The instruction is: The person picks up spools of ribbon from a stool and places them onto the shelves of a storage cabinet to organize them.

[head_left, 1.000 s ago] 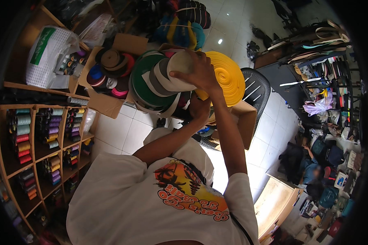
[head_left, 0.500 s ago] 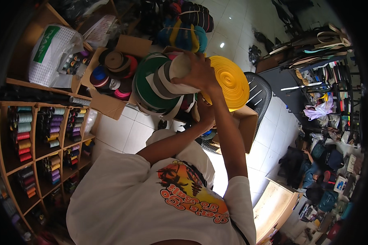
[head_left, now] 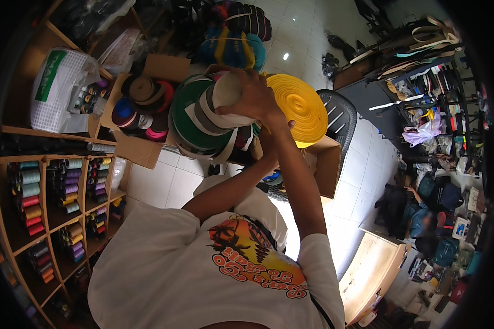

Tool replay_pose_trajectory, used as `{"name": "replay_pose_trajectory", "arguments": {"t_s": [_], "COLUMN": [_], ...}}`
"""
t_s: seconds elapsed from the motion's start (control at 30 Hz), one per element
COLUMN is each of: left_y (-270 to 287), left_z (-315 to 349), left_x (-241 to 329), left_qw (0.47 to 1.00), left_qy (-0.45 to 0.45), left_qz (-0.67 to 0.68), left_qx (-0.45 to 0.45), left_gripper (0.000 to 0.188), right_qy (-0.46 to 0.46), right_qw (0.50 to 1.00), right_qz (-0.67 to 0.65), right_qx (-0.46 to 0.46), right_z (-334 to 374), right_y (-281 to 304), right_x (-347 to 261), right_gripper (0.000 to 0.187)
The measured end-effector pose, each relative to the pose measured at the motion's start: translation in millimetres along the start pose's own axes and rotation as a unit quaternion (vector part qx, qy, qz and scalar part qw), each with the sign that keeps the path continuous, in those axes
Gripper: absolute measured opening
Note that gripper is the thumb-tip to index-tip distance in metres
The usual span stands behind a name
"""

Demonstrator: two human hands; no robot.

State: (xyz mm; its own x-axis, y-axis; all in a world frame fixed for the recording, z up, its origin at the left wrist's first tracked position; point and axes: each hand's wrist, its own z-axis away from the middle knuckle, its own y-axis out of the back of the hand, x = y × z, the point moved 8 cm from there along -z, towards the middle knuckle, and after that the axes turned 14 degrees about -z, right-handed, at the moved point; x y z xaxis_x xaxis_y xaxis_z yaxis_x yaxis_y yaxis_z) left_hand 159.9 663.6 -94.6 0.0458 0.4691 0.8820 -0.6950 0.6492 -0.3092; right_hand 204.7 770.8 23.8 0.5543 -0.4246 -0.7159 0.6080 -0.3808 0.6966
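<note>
My right hand (head_left: 256, 98) is closed around a whitish roll (head_left: 227, 91), its thumb along the near side and fingers over the far side. Under that roll lie a grey-and-white roll (head_left: 204, 112) and a wide dark green roll (head_left: 182, 114), stacked together. Just right of the stack, a large yellow webbing roll (head_left: 299, 107) stands tilted, its coiled face toward me. My left hand (head_left: 270, 147) is beneath my right forearm, at the yellow roll's lower left edge. A fingertip of it shows against that edge; its other fingers are mostly hidden.
An open cardboard box (head_left: 139, 149) with smaller rolls stands left of the stack. Another cardboard box (head_left: 323, 170) sits below the yellow roll, by a black chair (head_left: 340, 129). Thread shelves (head_left: 44, 219) line the left; a wooden cabinet (head_left: 368, 274) is at lower right.
The whole view has shifted slightly, so the scene sits further left. The left hand's fingertip now shows at the yellow roll's edge. The right hand keeps its hold on the whitish roll.
</note>
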Motion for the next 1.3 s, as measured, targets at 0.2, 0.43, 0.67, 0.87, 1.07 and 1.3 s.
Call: {"name": "replay_pose_trajectory", "arguments": {"t_s": [0.2, 0.43, 0.67, 0.87, 1.07, 1.3], "left_y": [-1.4, -14.3, -27.5, -33.0, -33.3, -28.2], "left_z": [-5.6, -4.3, 7.1, 14.9, 25.8, 30.1], "left_x": [-9.0, -26.4, -37.8, -41.7, -24.0, -51.3], "left_qw": [1.000, 0.996, 0.982, 0.978, 0.971, 0.974], "left_qy": [0.022, -0.003, 0.020, 0.015, 0.025, 0.065], "left_qz": [-0.001, 0.050, 0.087, 0.080, 0.133, 0.082], "left_qx": [-0.018, -0.073, -0.169, -0.192, -0.200, -0.203], "left_gripper": [0.055, 0.046, 0.054, 0.046, 0.039, 0.057], "right_qy": [-0.018, -0.015, -0.023, -0.021, -0.027, -0.114], "right_qw": [0.999, 0.997, 0.998, 0.999, 0.999, 0.990], "right_qz": [0.035, 0.069, 0.045, 0.040, 0.019, 0.056], "right_qx": [-0.017, 0.007, 0.024, 0.024, 0.032, 0.055], "right_z": [-2.1, -0.4, 0.0, -2.4, -1.3, 4.0], "right_y": [1.1, 4.5, 3.5, 6.9, 13.5, 26.9], "right_x": [-10.1, -20.0, -12.5, 1.3, 20.6, 43.3], "right_gripper": [0.106, 0.101, 0.100, 0.101, 0.104, 0.104]}}
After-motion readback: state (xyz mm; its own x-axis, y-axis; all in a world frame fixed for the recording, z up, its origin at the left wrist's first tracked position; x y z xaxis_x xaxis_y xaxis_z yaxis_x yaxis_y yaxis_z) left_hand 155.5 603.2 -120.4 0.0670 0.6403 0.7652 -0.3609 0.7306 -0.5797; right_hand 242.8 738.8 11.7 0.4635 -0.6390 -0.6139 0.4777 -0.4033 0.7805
